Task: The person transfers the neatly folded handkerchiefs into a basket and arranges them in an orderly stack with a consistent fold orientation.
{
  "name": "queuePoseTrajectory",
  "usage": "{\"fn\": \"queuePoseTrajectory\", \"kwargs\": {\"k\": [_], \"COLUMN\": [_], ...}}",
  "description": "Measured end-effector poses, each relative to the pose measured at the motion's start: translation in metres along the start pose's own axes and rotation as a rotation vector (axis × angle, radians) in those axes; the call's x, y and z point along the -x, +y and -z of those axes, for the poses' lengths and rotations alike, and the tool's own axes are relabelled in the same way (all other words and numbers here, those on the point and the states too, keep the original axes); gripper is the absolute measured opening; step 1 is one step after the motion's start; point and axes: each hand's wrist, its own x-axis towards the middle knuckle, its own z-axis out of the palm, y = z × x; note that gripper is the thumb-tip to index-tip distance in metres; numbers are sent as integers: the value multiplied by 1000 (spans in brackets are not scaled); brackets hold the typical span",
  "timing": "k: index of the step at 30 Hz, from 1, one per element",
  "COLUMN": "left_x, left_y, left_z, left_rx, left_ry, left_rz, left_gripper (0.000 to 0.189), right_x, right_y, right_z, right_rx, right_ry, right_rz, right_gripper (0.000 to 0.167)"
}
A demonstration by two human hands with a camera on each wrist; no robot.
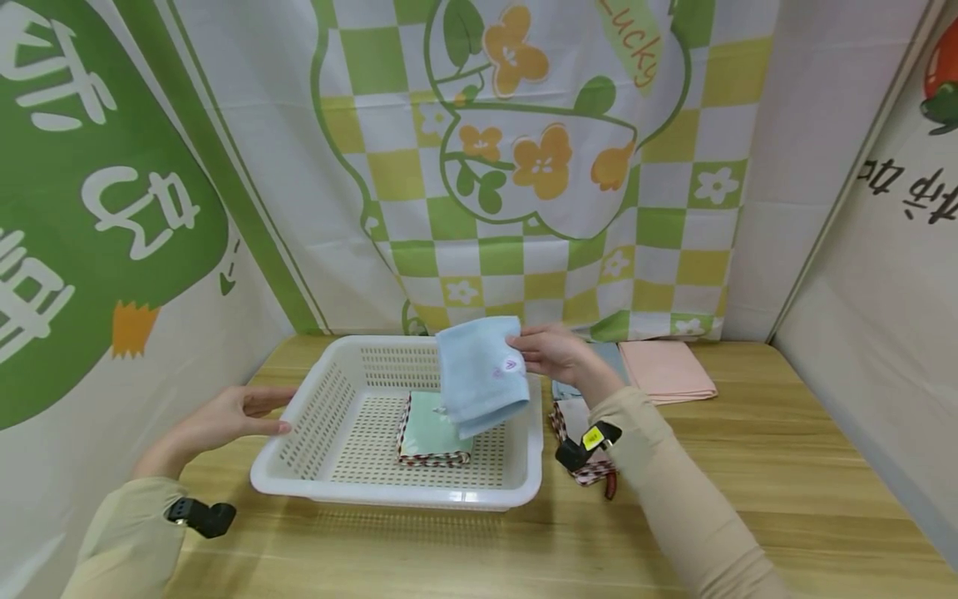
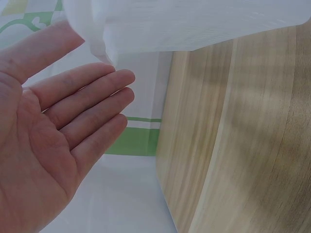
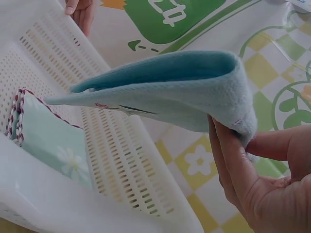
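A white plastic basket (image 1: 479, 497) with slotted sides stands on the wooden table. Its left rim sits between the thumb and index finger of my left hand (image 1: 228, 423), whose other fingers extend straight outside the wall (image 2: 82, 111). Over the basket's right part, my right hand (image 1: 557, 353) pinches a folded light-blue towel (image 1: 482, 374) by its edge. The right wrist view shows the towel (image 3: 180, 97) doubled over, its fold toward the thumb. Inside the basket lies a folded mint-green cloth (image 1: 432, 424) with a dark-red checked edge and a flower print.
Right of the basket, a folded pink towel (image 1: 666, 370) lies beside a blue-grey cloth (image 1: 609, 359). Nearer, partly behind my right wrist, is a pale cloth with a checked edge (image 1: 591, 474). A printed curtain (image 1: 554, 274) hangs along the table's back edge.
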Motion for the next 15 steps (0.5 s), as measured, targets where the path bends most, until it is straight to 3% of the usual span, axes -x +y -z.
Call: {"fn": "queuePoseTrajectory", "kwargs": {"k": [15], "left_x": [0], "left_y": [1], "left_z": [0], "left_rx": [8], "left_ry": [-1], "left_rz": [-12], "left_gripper": [70], "right_x": [-12], "right_y": [4], "right_z": [-13], "right_rx": [8], "right_ry": [3], "right_rz": [-37], "right_gripper": [41]}}
